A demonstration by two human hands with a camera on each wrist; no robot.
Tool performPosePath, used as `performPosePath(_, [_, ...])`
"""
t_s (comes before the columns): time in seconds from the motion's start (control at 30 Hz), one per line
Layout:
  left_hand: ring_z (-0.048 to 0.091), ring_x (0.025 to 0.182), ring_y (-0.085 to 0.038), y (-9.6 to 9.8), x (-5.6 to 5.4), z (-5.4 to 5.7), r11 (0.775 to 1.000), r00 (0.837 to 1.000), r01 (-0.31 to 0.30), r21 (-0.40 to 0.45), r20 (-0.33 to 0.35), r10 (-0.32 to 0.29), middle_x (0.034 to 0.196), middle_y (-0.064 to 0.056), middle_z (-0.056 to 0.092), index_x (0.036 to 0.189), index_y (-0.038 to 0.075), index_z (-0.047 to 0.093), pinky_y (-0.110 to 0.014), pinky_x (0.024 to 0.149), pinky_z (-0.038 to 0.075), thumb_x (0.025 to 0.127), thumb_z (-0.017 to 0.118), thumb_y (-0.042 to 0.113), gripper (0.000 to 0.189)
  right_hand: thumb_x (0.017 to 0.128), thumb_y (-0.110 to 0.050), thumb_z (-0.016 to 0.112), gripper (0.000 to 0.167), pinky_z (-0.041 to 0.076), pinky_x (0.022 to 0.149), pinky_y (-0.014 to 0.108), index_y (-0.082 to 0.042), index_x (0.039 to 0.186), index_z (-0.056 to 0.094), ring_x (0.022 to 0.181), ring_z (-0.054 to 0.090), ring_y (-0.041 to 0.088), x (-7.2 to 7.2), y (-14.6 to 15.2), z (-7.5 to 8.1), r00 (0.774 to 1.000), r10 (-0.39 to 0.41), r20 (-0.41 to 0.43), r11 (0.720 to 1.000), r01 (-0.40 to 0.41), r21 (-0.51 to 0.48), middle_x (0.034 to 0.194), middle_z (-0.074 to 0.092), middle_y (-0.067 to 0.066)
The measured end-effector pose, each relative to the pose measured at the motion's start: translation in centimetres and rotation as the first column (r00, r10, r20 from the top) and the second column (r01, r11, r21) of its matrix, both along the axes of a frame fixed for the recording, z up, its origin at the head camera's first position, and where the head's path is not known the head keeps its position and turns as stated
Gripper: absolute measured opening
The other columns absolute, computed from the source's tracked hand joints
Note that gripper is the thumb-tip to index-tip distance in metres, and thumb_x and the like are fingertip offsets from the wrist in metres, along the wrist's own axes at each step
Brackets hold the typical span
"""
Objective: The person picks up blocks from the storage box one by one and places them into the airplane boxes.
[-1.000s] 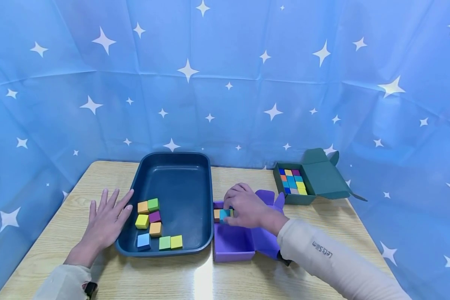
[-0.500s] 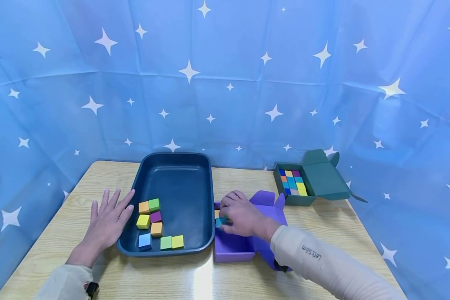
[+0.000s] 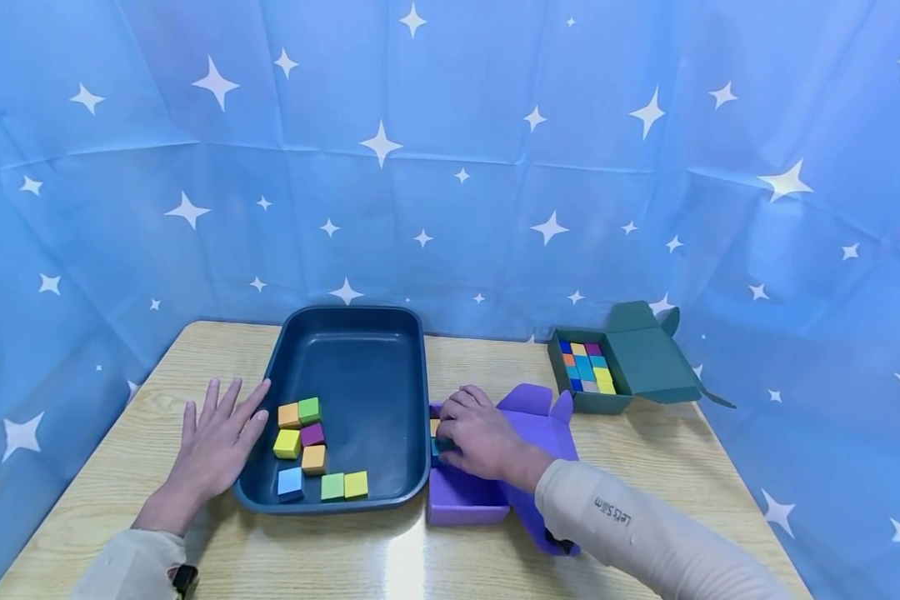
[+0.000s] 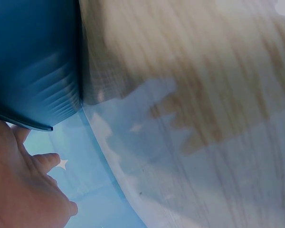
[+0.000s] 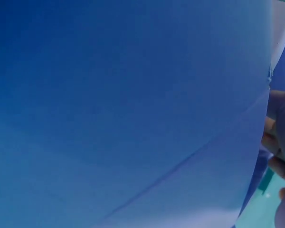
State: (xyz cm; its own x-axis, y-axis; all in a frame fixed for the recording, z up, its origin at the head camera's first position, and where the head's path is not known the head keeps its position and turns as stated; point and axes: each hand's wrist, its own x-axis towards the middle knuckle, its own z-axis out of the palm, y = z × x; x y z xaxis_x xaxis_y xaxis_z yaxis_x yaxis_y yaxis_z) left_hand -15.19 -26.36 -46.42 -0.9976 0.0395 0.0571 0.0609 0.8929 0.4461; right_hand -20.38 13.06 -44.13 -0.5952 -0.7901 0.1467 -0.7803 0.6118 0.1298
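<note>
The left hand (image 3: 212, 448) lies with straight, spread fingers at the left rim of a dark blue tray (image 3: 367, 375). Several coloured cubes sit in that tray's near left part, among them a yellow cube (image 3: 287, 444) and a light blue cube (image 3: 290, 482). Inside an open purple box (image 3: 468, 514), the right hand (image 3: 483, 433) reaches down and pinches a teal-blue cube (image 3: 437, 453), mostly hidden under the curled fingers. An orange cube (image 3: 434, 427) shows just behind it. The right wrist view is mostly filled by the box's lid (image 5: 133, 118), the hand partly showing at its edge.
A green box (image 3: 602, 403) with its lid folded open stands at the back right, packed with several coloured cubes. The purple lid (image 3: 543, 433) spreads under the right forearm. A blue star-patterned curtain (image 3: 450, 167) hangs behind the wooden table (image 3: 330, 554).
The right hand has moved slightly down and toward the near side in the purple box, and the teal-blue cube has gone lower under its fingers. The left hand stays in place.
</note>
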Motion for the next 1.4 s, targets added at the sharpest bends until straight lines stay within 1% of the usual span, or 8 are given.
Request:
performPosePath(0.27, [-0.021,0.147,-0.044,0.1,0.0,-0.1,1.0,1.0,0.003,0.001,-0.004,-0.003,0.16,-0.03,0.011,0.158,0.028,0.013,-0.073,0.11,-0.014,0.105,0.025,0.048,0.058,0.076,-0.043,0.079,0.021,0.034,0.11,0.041,-0.026,0.088,0.074,0.109,0.053,0.017,0.0,0.2,0.0,1.0,0.004,0.004,1.0,-0.004,-0.014,0.1,0.064,-0.008])
performPosePath(0.47, [-0.021,0.147,-0.044,0.2,0.0,-0.1,1.0,1.0,0.004,0.003,-0.006,-0.004,0.16,-0.03,0.011,0.158,0.028,0.013,-0.073,0.11,-0.013,0.105,0.025,0.048,0.058,0.073,-0.042,0.083,0.027,0.034,0.111,0.042,-0.026,0.093,0.074,0.111,0.053,0.017,0.1,0.6,0.4,1.0,-0.006,0.026,1.0,0.006,0.023,0.103,0.064,-0.009])
performPosePath(0.63, [-0.02,0.148,-0.044,0.1,0.0,0.0,1.0,1.0,0.002,0.006,-0.012,-0.002,0.16,-0.03,0.012,0.157,0.027,0.014,-0.073,0.11,-0.014,0.105,0.025,0.047,0.058,0.073,-0.043,0.082,0.028,0.034,0.112,0.042,-0.026,0.093,0.074,0.111,0.053,0.017,0.0,0.6,0.4,0.999,-0.011,0.034,0.999,0.01,0.034,0.103,0.064,-0.009])
performPosePath(0.93, [-0.021,0.147,-0.044,0.0,0.0,-0.1,1.0,1.0,0.009,0.007,-0.007,-0.009,0.16,-0.03,0.011,0.158,0.027,0.013,-0.072,0.11,-0.015,0.105,0.024,0.047,0.057,0.073,-0.046,0.082,0.03,0.034,0.11,0.042,-0.025,0.092,0.073,0.111,0.053,0.018,-0.2,0.6,0.4,0.999,-0.02,0.041,1.0,0.02,-0.002,0.106,0.065,-0.007])
performPosePath(1.1, [-0.022,0.147,-0.043,-0.1,0.0,0.0,1.0,1.0,0.01,0.007,-0.006,-0.01,0.16,-0.029,0.011,0.158,0.028,0.013,-0.072,0.11,-0.015,0.105,0.025,0.047,0.057,0.075,-0.045,0.081,0.027,0.036,0.107,0.042,-0.025,0.092,0.073,0.108,0.053,0.016,-0.7,0.5,1.6,0.998,-0.022,0.052,0.999,0.024,-0.043,0.103,0.064,-0.008])
performPosePath(1.27, [-0.022,0.147,-0.043,0.0,0.0,0.0,1.0,1.0,0.011,0.005,0.001,-0.011,0.16,-0.029,0.01,0.158,0.028,0.012,-0.072,0.11,-0.015,0.105,0.024,0.048,0.057,0.079,-0.042,0.079,0.026,0.035,0.108,0.043,-0.024,0.096,0.074,0.11,0.051,0.017,-1.3,-0.6,4.2,0.991,-0.027,0.13,0.997,0.036,-0.066,0.104,0.063,-0.007])
performPosePath(1.33, [-0.023,0.147,-0.043,0.1,0.0,0.0,1.0,1.0,0.008,0.004,0.002,-0.008,0.16,-0.029,0.01,0.158,0.028,0.012,-0.072,0.11,-0.016,0.105,0.024,0.048,0.057,0.081,-0.043,0.077,0.026,0.034,0.109,0.043,-0.024,0.099,0.073,0.112,0.05,0.018,-1.5,-1.6,5.3,0.986,-0.027,0.164,0.998,0.037,-0.057,0.106,0.063,-0.008])
performPosePath(1.4, [-0.023,0.147,-0.043,0.1,0.0,-0.1,1.0,1.0,0.005,0.002,0.002,-0.005,0.16,-0.029,0.01,0.158,0.028,0.012,-0.072,0.11,-0.016,0.105,0.024,0.048,0.057,0.082,-0.046,0.075,0.027,0.034,0.109,0.042,-0.026,0.1,0.073,0.114,0.05,0.017,-1.7,-2.8,6.1,0.984,-0.025,0.176,0.999,0.031,-0.034,0.107,0.063,-0.008])
